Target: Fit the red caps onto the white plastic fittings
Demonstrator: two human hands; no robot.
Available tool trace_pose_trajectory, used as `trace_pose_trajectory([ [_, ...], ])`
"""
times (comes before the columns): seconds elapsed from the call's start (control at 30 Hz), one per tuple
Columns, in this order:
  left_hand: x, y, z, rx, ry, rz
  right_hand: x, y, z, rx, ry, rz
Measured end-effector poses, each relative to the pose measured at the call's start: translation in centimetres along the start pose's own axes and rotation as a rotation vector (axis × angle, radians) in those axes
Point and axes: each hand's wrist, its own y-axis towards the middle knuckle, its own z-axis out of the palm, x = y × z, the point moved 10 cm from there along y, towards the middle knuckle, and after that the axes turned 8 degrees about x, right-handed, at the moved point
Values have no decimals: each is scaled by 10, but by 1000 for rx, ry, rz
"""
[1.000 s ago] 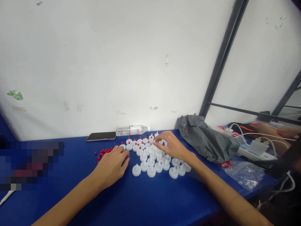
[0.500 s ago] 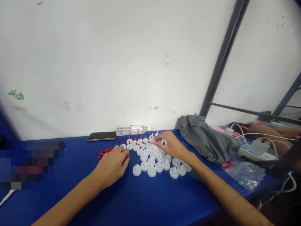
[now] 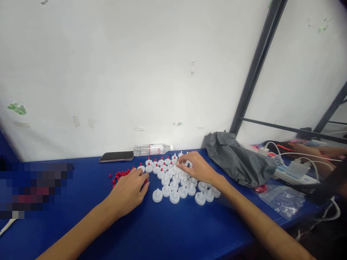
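My left hand rests at the table's left-centre, fingers curled down beside a pile of small red caps. Something red, seemingly one such cap, shows between its thumb and index finger. Over the far side of a cluster of white nozzle lids, my right hand has thumb and index finger pinched at a white nozzle lid; the fingers partly hide it. Several lids at the back and left carry a red cap on the spout. Those nearer me have bare white spouts.
Along the wall lie a phone and a clear water bottle. To the right are a dark grey plastic bag, a clear bag and a power strip with chargers. A metal post rises behind; another person's arm shows far right.
Both hands stay almost where they were, with the same finger poses. The view has shifted very slightly, and the other person's arm at far right has moved a little.
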Motion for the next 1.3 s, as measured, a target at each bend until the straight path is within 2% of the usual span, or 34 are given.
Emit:
trace_pose_trajectory([
  [0.37,-1,1,3,30,-19,4,-4,1,2,22,7,31],
  [0.97,2,-1,2,-20,16,-4,-3,-1,0,18,-26,34],
  [1.3,16,3,-6,-82,86,-126,0,-2,-8,-76,-42,13],
])
